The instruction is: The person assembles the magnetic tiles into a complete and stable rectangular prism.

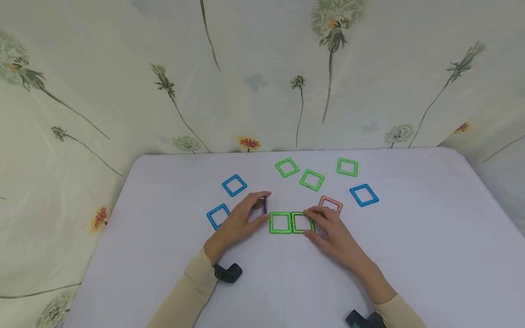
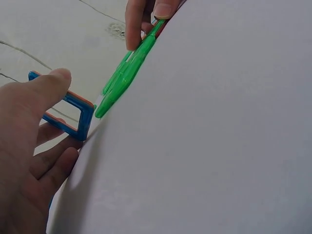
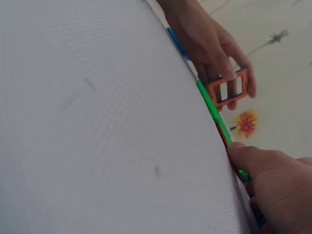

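Frame (image 2: 86, 119) in blue and orange stands upright in the pinch of the left hand (image 1: 238, 219), just beside two joined green frames (image 1: 291, 223) on the table (image 1: 262, 287); the right hand (image 1: 337, 234) pinches their right end. Steadying that end should help edges meet squarely.

Shows green on the joined squares (image 1: 291, 223) and three loose squares (image 1: 304, 176) at their twelve to two o'clock; blue on outer squares (image 1: 229, 179) at nine, ten and two; blue with orange on the held square (image 2: 86, 121); floral print on the backdrop (image 1: 262, 114).
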